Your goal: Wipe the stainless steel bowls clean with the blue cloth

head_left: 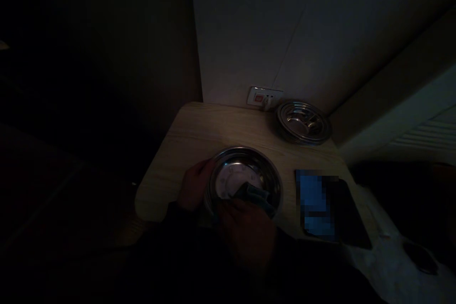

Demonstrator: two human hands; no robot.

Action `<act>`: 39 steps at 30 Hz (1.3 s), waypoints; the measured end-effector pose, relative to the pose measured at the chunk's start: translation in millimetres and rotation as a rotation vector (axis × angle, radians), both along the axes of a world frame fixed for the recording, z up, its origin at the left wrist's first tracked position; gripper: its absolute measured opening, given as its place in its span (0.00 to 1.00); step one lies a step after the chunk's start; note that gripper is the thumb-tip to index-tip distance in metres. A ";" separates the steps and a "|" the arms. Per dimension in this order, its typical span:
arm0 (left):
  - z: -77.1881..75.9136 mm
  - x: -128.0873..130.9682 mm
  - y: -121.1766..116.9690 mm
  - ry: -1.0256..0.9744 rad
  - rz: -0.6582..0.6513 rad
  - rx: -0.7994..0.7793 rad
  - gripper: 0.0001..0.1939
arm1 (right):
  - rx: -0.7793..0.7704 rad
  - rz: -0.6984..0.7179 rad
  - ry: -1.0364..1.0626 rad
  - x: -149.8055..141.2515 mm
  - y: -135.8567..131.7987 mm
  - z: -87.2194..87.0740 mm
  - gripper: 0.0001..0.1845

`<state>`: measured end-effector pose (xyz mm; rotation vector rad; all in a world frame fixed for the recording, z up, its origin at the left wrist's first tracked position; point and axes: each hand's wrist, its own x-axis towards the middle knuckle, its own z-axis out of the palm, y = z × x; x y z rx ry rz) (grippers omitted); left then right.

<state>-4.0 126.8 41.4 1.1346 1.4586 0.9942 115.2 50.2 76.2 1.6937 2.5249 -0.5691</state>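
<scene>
A round metal bowl (237, 178) rests on the wooden tabletop in front of me, with a shiny rim and a patterned bottom. My left hand (195, 184) is closed on the bowl's left rim. Over the near side of the bowl lies my right hand (247, 230), closed on a dark cloth (254, 194) that is bunched against the inside. Dim light hides most of the right fingers and the near rim.
Several stacked metal bowls (302, 122) stand at the table's (199, 126) back right corner. Behind is a wall socket (264, 98) with a plug in it. To the right lies a phone with a lit, blurred screen (315, 204) in a dark case. A wall borders the back.
</scene>
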 end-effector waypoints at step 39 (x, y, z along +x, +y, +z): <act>-7.9 5.5 -10.9 -0.036 0.141 0.046 0.21 | 0.070 0.277 0.044 55.9 7.6 1.1 0.17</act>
